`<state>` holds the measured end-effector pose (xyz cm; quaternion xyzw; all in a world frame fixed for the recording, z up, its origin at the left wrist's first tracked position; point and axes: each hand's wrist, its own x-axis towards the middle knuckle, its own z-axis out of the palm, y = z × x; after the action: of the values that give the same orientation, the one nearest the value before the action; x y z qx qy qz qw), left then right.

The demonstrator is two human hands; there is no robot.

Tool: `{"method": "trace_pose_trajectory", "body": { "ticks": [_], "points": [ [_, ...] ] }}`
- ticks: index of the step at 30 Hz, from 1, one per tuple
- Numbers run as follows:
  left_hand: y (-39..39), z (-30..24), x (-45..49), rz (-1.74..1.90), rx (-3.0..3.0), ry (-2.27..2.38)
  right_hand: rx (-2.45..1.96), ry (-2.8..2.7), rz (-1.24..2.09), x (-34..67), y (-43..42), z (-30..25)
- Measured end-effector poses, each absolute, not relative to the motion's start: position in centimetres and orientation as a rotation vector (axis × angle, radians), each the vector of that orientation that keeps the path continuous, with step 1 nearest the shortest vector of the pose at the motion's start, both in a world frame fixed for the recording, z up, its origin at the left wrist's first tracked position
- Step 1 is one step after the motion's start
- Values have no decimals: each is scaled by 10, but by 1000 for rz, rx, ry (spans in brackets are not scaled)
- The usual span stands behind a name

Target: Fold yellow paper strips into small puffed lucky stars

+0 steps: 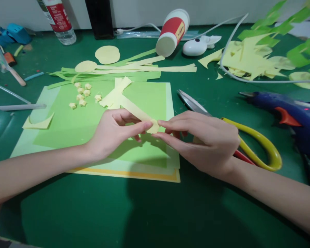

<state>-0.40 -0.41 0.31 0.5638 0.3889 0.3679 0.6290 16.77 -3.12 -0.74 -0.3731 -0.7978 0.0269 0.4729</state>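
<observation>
My left hand and my right hand meet above a stack of green and yellow paper sheets. Both pinch the near end of a pale yellow paper strip, which is folded into a small knot between the fingertips. The strip's far end runs up and left over other loose yellow strips. Several tiny folded yellow paper stars lie on the green sheet to the upper left of my left hand.
Yellow-handled scissors lie right behind my right hand. A blue glue gun rests at the right. A tipped red and white paper cup, a white mouse, cut strips, yellow scraps, a bottle sit farther back.
</observation>
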Motion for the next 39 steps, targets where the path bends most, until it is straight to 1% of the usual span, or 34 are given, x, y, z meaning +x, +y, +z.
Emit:
{"method": "trace_pose_trajectory", "body": {
  "ticks": [6, 17, 22, 24, 29, 36, 39],
  "points": [
    [-6, 9, -3, 853, 1397, 978, -891, -2010, -30, 167, -31, -6],
    [-6, 1, -7, 805, 1291, 744, -927, -1977, -59, 167, -31, -6],
    [-8, 2, -4, 795, 1240, 810, -921, -1967, -89, 167, -29, -8],
    [-7, 3, -3, 811, 1269, 829, -908, -1978, -26, 166, -28, -7],
    [-7, 5, -3, 821, 1315, 832, -874, -2008, 266, 167, -27, -5],
    [-8, 7, -4, 736, 1362, 908, -1043, -1965, 669, 170, -24, -4],
    [-8, 7, -6, 713, 1492, 848, -1049, -1927, 744, 169, -24, -1]
  ]
}}
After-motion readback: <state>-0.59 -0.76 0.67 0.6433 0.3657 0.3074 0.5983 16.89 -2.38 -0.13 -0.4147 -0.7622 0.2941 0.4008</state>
